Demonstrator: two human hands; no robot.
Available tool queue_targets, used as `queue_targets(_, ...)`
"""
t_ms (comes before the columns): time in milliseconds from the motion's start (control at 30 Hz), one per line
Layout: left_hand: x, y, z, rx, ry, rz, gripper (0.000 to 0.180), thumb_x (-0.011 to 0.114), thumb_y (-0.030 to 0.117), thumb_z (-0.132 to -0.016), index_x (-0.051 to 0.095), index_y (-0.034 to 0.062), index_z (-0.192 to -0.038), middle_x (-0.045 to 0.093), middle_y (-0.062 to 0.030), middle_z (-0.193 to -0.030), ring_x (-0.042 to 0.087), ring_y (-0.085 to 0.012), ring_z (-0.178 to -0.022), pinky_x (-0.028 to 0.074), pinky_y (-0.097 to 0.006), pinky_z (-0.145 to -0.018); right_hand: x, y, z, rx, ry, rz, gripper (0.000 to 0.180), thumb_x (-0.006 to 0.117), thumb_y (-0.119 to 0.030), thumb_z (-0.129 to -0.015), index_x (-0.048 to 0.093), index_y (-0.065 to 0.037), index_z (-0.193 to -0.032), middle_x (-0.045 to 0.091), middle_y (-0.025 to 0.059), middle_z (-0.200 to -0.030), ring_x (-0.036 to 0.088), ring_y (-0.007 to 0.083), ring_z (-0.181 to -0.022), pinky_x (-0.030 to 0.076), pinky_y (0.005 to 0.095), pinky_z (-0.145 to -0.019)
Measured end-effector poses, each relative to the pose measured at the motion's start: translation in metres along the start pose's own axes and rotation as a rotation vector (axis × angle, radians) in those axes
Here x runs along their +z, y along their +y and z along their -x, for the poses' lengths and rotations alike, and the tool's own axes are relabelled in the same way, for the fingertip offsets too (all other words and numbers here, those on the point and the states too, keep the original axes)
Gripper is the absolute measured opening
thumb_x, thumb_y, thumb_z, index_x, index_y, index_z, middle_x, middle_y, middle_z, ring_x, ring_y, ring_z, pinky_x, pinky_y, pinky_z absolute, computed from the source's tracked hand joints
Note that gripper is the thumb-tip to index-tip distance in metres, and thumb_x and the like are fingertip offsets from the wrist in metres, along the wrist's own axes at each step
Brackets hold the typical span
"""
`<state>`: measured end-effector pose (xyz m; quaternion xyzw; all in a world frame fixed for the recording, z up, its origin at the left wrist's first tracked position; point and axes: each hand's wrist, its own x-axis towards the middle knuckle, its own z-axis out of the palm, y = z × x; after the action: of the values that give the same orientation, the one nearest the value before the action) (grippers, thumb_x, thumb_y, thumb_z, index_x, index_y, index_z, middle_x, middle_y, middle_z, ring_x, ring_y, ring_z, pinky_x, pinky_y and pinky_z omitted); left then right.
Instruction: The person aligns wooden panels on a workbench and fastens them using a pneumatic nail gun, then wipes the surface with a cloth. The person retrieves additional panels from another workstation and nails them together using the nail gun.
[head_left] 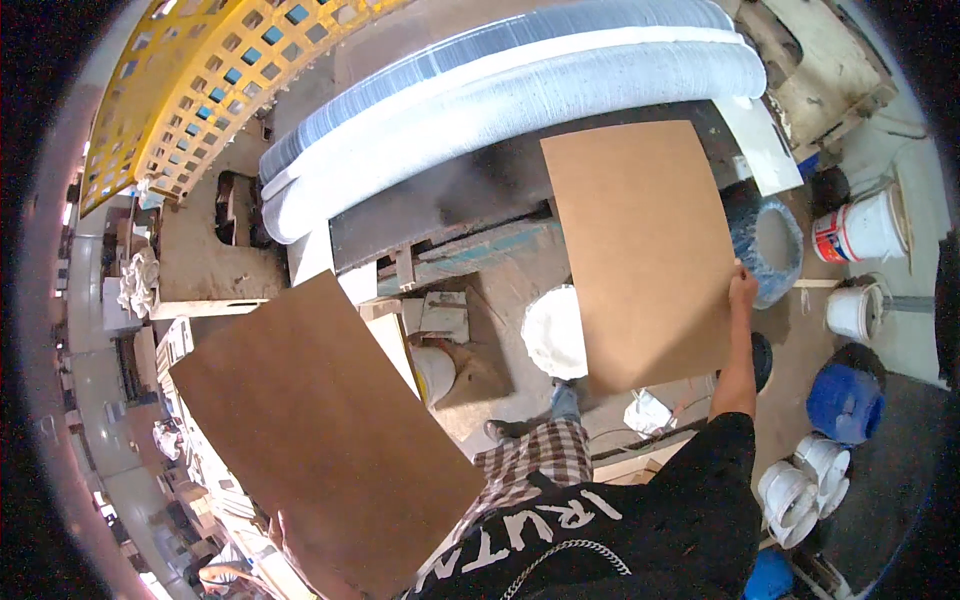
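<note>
My right hand (742,288) grips a light brown sheet of board (645,250) by its right edge. That sheet's far end lies over the dark bed in front of the white-coated rollers (520,95). At the lower left is a darker brown sheet of board (325,440), held tilted in front of me. Only a bit of my left hand (281,532) shows at its left edge; the rest is hidden behind the sheet. Below the rollers, a round white container (553,335) is partly covered by the light sheet.
A yellow perforated guard (215,95) rises at the far left. On the right stand a white bucket (860,228), a plastic-lined blue container (768,255), a blue drum (846,402) and several white pails (790,500). A white crumpled bag (650,412) lies on the floor.
</note>
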<state>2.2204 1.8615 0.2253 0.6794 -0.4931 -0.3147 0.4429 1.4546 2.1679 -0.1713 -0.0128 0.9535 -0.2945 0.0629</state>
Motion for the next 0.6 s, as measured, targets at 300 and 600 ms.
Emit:
queue_targets(300,0.003,0.006,0.013,-0.041,0.067,-0.060,0.023,0.061,0.022,-0.087,0.062,-0.0002,-0.093,0.058,0.0015,-0.080,0.050,-0.0083,-0.072,0.040,-0.024,-0.065,0.063,-0.092,-0.076,-0.147,0.060,-0.190,0.059,0.057,-0.052,-0.083,0.061,0.007,-0.083,0.063,0.0254,-0.082,0.059,0.0419,-0.081,0.045,0.0456,-0.075)
queue_targets(600,0.016,0.004,0.015,-0.075,0.031,-0.087,0.022,0.060,0.022,-0.088,0.062,-0.0002,-0.091,0.057,0.0028,-0.078,0.049,-0.0073,-0.070,0.039,-0.023,-0.063,0.072,-0.178,-0.120,0.058,0.313,-0.183,0.038,0.060,-0.037,-0.084,0.060,0.001,-0.088,0.065,0.0167,-0.088,0.061,0.0332,-0.083,0.046,0.0387,-0.076)
